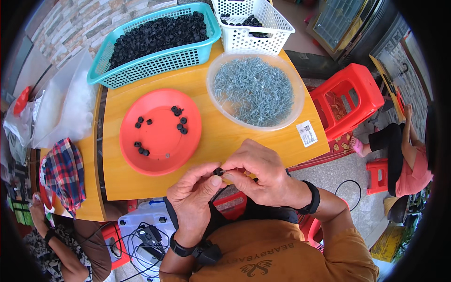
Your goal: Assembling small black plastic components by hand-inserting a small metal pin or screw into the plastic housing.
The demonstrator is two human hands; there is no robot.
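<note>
My left hand [191, 191] pinches a small black plastic part [218, 172] between thumb and fingertips, above the near edge of the wooden table. Right against it, the thumb and forefinger of my right hand [256, 173] are pressed together at the part's side. Whatever lies between those right fingertips is too small and covered to name. Beyond my left hand sits a round red plate [159, 129] with several similar black parts in small groups round its inside. A clear round tub [256, 89] full of silvery screws stands beyond my right hand.
A teal basket [155, 63] heaped with black parts and a white basket [256, 40] with fewer stand at the table's far side. Red stools [350, 96] flank the table. Two other people sit at far left and right. Cables [145, 239] trail over a clear box below.
</note>
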